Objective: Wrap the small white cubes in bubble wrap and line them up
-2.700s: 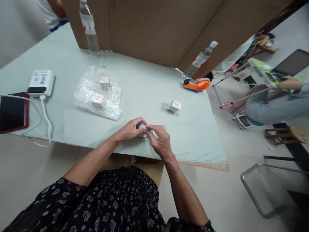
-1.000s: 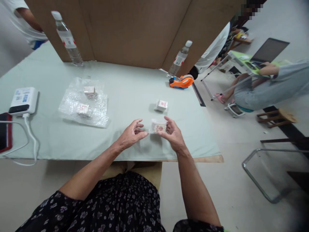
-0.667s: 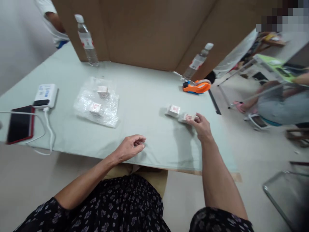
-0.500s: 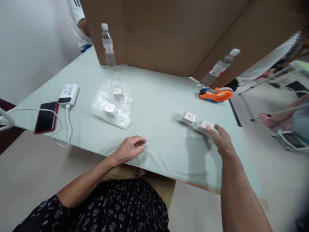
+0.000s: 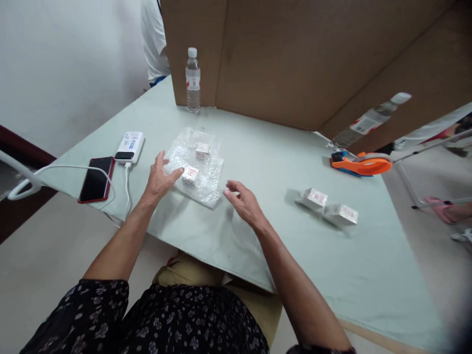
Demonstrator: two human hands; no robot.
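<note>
My left hand (image 5: 161, 178) is open at the left edge of a sheet of bubble wrap (image 5: 209, 189), its thumb close to a small white box with red print (image 5: 191, 175). Whether the thumb touches that box I cannot tell. A second small box (image 5: 202, 151) sits farther back on the same wrap. My right hand (image 5: 243, 200), open and holding nothing, hovers just right of the wrap. Two more small boxes, a nearer one (image 5: 342, 214) and one beside it (image 5: 315, 199), stand in clear wrapping on the right part of the table.
An orange tape dispenser (image 5: 363, 164) lies at the right, by a leaning water bottle (image 5: 368, 123). Another bottle (image 5: 193, 81) stands before the cardboard panel (image 5: 273, 64). A white power bank (image 5: 130, 146), its cable and a phone (image 5: 96, 179) lie left. A person in white (image 5: 154, 42) is behind.
My right hand has let go of the wrapped box at the right and moved left to the bubble wrap. My left hand has moved forward and left, opening beside the wrap. The view has shifted.
</note>
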